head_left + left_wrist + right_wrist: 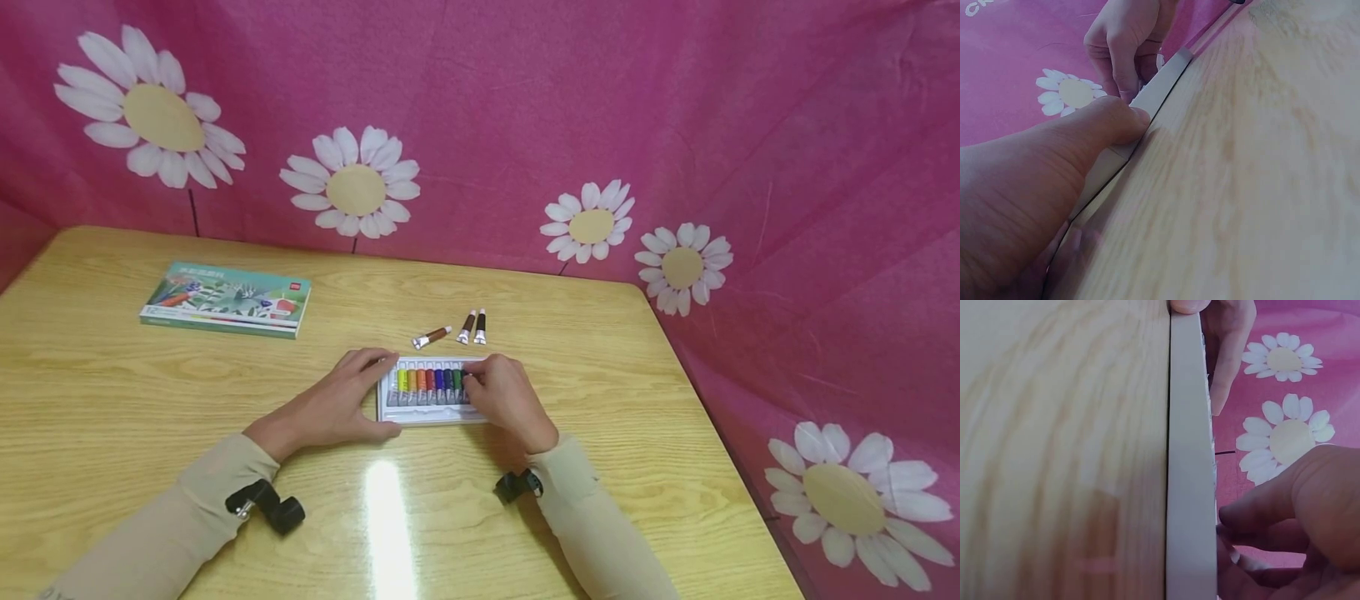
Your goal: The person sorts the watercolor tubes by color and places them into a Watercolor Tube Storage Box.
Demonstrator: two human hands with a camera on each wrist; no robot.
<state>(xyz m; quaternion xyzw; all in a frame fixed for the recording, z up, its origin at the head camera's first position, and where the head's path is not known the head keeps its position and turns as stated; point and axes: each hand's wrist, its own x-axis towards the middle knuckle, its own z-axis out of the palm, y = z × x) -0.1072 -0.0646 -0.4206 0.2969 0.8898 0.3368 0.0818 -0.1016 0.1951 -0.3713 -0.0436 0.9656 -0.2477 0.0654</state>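
A white plastic tray (pixel 431 419) lies flat on the table, holding a row of paint tubes (pixel 430 381) that runs from yellow through orange, red and blue to green. Its left end is held by my left hand (pixel 337 404), thumb on the near edge and fingers at the far edge. In the left wrist view the thumb (pixel 1125 122) presses the tray's side wall. At the right end, my right hand (pixel 508 398) pinches a dark paint tube with thumb and fingertips; the fingers mostly hide it. The right wrist view shows these curled fingers (pixel 1266 506) close against the tray's wall (pixel 1191 462).
Beyond the tray lie three loose tubes: a brown one (pixel 432 337), a dark brown one (pixel 467 327) and a black one (pixel 481 326). A green illustrated paint box (pixel 225 300) sits at the back left. A pink daisy-print cloth (pixel 480 125) hangs behind the table.
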